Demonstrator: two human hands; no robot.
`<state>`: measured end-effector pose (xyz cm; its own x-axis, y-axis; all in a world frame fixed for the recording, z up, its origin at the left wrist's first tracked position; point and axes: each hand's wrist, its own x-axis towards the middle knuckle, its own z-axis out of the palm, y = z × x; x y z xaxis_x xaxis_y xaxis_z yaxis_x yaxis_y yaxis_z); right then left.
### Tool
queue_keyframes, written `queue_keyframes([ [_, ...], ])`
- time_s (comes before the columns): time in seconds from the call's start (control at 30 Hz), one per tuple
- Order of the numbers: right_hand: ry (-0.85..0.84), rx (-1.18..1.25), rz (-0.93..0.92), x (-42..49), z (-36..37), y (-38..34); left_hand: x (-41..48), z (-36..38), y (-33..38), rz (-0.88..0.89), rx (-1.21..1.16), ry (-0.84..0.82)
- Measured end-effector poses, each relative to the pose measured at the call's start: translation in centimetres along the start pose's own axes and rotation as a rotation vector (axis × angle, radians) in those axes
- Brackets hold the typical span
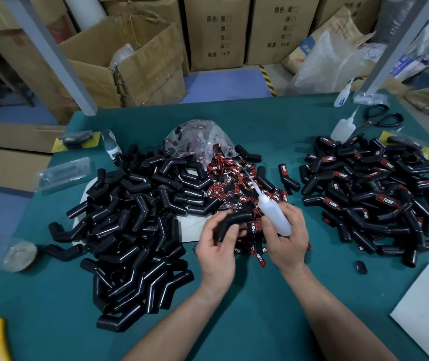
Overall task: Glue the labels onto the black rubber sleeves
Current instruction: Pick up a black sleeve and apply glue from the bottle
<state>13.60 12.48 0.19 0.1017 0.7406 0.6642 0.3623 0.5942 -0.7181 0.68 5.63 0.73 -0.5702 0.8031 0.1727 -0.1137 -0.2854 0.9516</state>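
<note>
Many black sleeves (135, 217) crowd the green table (51, 295) before stacked cartons (216, 32).

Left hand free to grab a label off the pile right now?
Probably not yet: the left hand grips a black sleeve, and the right hand holds the glue bottle. The label pile lies uncovered just beyond both hands.

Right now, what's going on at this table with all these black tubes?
A person's left hand holds one bent black sleeve, and the right hand grips a white glue bottle, nozzle pointing away. No label shows on the held sleeve. Loose red-and-black labels lie heaped behind the hands. Plain sleeves are piled to the left; labelled ones to the right.
</note>
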Motion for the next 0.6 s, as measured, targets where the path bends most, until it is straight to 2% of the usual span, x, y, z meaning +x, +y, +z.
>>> queue_keyframes([
  [0.07, -0.015, 0.052, 0.037, 0.0, -0.1, -0.1, 0.3, 0.4, -0.7, -0.031, 0.147, -0.001],
  [0.17, -0.046, 0.09, -0.005, 0.4, 0.0, 0.1, 1.9, -0.3, -1.3, 0.076, 0.302, -0.04],
  [0.23, -0.061, 0.107, 0.027, 0.5, 0.0, 0.6, 2.8, -1.0, -1.5, 0.197, 0.415, -0.079],
  [0.3, -0.037, 0.115, 0.083, 0.4, -0.1, 1.0, 3.2, -1.6, -2.2, 0.232, 0.533, -0.096],
  [0.47, 0.065, 0.213, 0.203, 0.4, -0.2, 0.6, 2.1, -1.8, -2.5, 0.195, 0.513, -0.207],
  [0.53, 0.099, 0.317, 0.325, 0.4, -0.2, 0.4, 2.6, -1.7, -2.6, 0.1, 0.491, -0.258],
  [0.6, 0.082, 0.368, 0.416, 0.2, -0.3, 0.4, 3.3, -1.6, -2.7, 0.009, 0.467, -0.207],
])
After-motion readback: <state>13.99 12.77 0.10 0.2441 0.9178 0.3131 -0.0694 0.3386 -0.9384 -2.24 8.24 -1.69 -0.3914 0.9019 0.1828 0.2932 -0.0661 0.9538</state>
